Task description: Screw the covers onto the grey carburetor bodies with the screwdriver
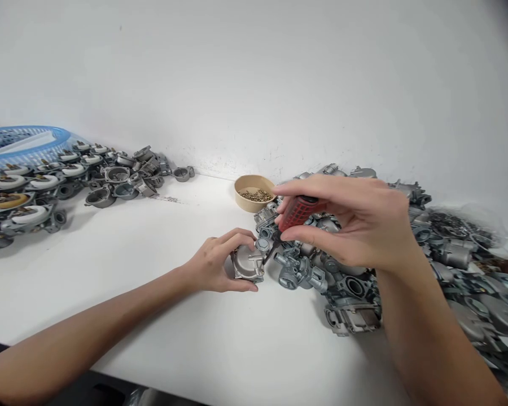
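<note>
My left hand [220, 259] is closed around a silver metal carburetor [248, 263], its rounded bowl side facing up on the white table. In my right hand [342, 217] is a screwdriver with a red and black handle [297, 213], gripped between thumb and fingers. The dark shaft slants down to the left, and its tip meets the carburetor's right edge near a small screw. Just right of the held part, another carburetor [296, 270] lies at the edge of a pile. My right hand covers part of that pile.
A tan round bowl [254, 186] of small brass-coloured screws stands behind my hands. Carburetor bodies [355, 316] are heaped at right, beside a clear bag of dark small parts [461, 225]. At left are rows of parts with white rings [42, 181], loose bowls [99, 196] and a blue basket [61, 135].
</note>
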`<state>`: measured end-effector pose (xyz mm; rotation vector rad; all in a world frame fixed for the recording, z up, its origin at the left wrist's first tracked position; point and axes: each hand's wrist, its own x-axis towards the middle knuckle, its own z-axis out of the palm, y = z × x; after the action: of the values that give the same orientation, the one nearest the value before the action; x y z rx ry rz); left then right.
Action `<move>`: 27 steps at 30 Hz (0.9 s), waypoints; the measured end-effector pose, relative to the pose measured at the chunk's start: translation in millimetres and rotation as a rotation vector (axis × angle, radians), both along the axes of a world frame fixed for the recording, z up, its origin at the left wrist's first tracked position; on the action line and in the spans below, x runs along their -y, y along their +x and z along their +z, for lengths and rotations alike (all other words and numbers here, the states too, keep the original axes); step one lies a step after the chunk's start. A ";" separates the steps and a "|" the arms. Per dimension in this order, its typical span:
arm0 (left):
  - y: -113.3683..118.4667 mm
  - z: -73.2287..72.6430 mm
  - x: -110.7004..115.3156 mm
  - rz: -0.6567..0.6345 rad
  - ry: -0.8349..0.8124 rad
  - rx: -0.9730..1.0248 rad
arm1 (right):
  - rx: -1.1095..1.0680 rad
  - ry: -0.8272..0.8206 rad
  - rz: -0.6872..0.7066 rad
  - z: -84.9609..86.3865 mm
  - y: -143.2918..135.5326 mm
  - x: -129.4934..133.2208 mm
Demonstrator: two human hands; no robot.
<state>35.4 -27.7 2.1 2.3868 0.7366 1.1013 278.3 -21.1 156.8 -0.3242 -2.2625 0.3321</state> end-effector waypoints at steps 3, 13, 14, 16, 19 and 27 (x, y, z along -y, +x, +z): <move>-4.8 3.8 -0.7 0.040 0.091 -0.025 | -0.030 -0.010 -0.018 1.5 2.3 0.3; -16.1 6.5 -3.3 0.038 0.105 -0.034 | -0.122 0.030 -0.013 4.8 -2.5 4.2; -16.2 6.7 -3.9 0.041 0.114 -0.041 | -0.142 0.025 -0.012 4.8 -3.7 5.8; -15.5 7.3 -4.4 0.057 0.137 -0.061 | -0.166 0.002 0.001 4.2 -6.2 9.0; -13.3 7.9 -4.2 0.111 0.196 -0.087 | -0.154 -0.028 0.040 3.0 -10.0 12.9; -10.6 4.1 -7.3 0.038 0.276 -0.089 | -0.041 -0.003 0.082 -0.2 -15.5 9.6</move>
<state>24.7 -20.4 6.2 2.6776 0.7010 1.1850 262.8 -30.7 156.6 -0.2244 -2.2394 0.3821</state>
